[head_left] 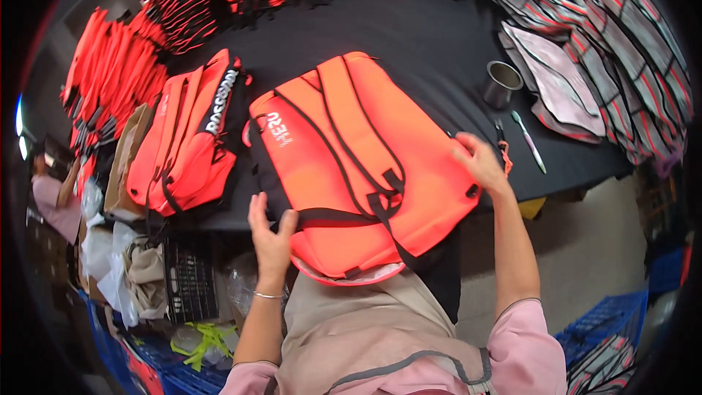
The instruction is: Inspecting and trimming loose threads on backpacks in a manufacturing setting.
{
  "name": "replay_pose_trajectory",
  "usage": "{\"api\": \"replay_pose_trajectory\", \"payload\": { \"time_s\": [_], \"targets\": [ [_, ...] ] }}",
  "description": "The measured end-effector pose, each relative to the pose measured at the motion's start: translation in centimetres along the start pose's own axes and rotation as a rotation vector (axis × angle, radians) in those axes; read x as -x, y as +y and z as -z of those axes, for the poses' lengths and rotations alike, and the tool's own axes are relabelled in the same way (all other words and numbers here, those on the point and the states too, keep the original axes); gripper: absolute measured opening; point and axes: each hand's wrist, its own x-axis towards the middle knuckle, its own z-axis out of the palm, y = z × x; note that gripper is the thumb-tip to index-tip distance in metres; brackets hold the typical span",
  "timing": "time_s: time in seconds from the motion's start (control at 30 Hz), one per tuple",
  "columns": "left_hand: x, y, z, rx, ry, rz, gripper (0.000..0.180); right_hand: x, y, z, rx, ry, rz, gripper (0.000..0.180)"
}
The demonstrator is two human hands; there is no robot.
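1 smaller orange backpack (183,143), set at left front of the counter (424,29). Left hand (273,245), opened, held beside 1 larger orange backpack (362,164), laid over the front edge. Right hand (480,166), laid at its right side; grip cannot be told. 1 metal cup (502,86), set toward right edge.

Bright orange-red, black-trimmed backpack (365,164), lying straps-up and kinda slanted on the table (424,36), near end poking past the edge.
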Motion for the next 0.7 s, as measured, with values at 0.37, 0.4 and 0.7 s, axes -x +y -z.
{"api": "replay_pose_trajectory", "payload": {
  "time_s": [0.37,0.4,0.7],
  "targets": [
    [-3.4,0.3,3.2,0.063,-0.224,-0.055,0.047,13.6,-8.5,-3.1,0.152,0.075,0.013,0.063],
    [-3.5,0.4,3.6,0.208,-0.209,0.020,0.043,16.1,-8.4,-3.6,0.142,0.100,0.041,0.063],
    [-5.7,2.5,2.8,-0.525,-0.215,-0.246,0.017,15.9,-9.4,-2.6,0.672,-0.033,0.161,0.020]
  ]
}}
